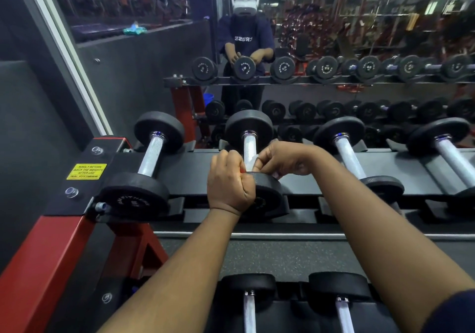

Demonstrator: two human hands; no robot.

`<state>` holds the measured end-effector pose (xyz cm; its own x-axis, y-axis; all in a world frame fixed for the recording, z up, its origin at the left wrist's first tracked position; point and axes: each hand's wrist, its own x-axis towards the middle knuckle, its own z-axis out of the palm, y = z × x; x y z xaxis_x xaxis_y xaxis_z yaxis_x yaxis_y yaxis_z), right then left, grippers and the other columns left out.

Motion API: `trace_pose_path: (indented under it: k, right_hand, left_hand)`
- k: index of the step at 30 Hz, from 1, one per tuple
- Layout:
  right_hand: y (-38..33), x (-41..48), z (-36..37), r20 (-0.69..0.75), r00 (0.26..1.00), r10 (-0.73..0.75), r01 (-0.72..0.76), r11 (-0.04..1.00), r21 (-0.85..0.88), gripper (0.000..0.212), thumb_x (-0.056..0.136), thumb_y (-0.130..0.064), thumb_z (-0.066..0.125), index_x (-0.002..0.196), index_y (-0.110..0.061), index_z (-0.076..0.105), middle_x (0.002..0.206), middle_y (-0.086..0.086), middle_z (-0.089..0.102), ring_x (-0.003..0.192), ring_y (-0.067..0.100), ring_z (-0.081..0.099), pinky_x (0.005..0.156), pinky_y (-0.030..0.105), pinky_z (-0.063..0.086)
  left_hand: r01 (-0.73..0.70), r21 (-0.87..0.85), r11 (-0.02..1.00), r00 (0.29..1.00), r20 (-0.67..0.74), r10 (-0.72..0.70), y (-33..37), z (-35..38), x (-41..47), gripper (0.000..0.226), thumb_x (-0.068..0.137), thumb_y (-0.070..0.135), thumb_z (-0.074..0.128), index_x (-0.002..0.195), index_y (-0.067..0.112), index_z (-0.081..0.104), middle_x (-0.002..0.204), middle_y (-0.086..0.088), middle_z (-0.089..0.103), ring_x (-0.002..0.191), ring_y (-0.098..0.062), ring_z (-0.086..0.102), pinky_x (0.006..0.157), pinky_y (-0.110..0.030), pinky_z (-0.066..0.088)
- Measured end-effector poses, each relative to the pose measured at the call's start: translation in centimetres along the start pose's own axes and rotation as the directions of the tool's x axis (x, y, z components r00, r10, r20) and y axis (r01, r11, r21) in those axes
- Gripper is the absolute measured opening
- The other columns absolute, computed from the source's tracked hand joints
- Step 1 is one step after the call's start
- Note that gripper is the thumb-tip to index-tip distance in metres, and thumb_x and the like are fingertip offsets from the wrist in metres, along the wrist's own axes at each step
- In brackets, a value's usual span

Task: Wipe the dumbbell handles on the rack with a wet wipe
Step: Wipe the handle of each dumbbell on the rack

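White wipe [253, 158], mostly hidden, pinched against handle [248, 143] by left hand [230, 182] and right hand [285, 159].

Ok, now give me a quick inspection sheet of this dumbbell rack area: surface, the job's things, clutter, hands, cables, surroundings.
Surface: rack top shelf, black on a red frame, holds a row of dumbbells lying side by side.
Job's things: wet wipe, white, held against the second dumbbell handle from the left, near its front end.
Clutter: teal bundle on the ledge at upper left, too blurred to identify.
Hands: right hand pinches the wet wipe; left hand is curled at its other side, seemingly gripping it too.
Cables: nothing seen.
Surroundings: mirror behind the rack; yellow sticker on the rack's left end; lower tier dumbbells below.
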<state>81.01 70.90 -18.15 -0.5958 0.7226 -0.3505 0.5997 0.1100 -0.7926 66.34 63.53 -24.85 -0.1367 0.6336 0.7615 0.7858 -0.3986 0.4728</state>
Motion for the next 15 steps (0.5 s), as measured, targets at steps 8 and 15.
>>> trace_pose_path:
  k: [8, 15]
  right_hand:
    - [2.5, 3.4, 2.6, -0.245, 0.958, 0.147, -0.146, 0.989, 0.024, 0.022, 0.090, 0.001, 0.048, 0.072, -0.010, 0.055, 0.071, 0.007, 0.053, 0.060, 0.013, 0.044, 0.053, 0.026, 0.037]
    - [2.3, 2.7, 2.0, 0.001, 0.990, 0.143, -0.138, 0.955, 0.264, 0.020, 0.093, 0.005, 0.047, 0.090, -0.002, 0.066, 0.081, 0.011, 0.067, 0.070, 0.017, 0.061, 0.066, 0.028, 0.052]
  left_hand:
    - [0.004, -0.013, 1.000, 1.000, -0.017, -0.004, -0.1, 0.0, 0.0, 0.016, 0.065, 0.020, 0.033, 0.070, 0.009, 0.043, 0.070, -0.005, 0.042, 0.067, -0.021, 0.036, 0.056, -0.032, 0.030]
    - [0.009, -0.011, 1.000, 1.000, -0.021, -0.009, -0.2, -0.2, 0.0, 0.015, 0.065, 0.021, 0.033, 0.070, 0.011, 0.043, 0.069, -0.003, 0.042, 0.066, -0.020, 0.036, 0.057, -0.030, 0.029]
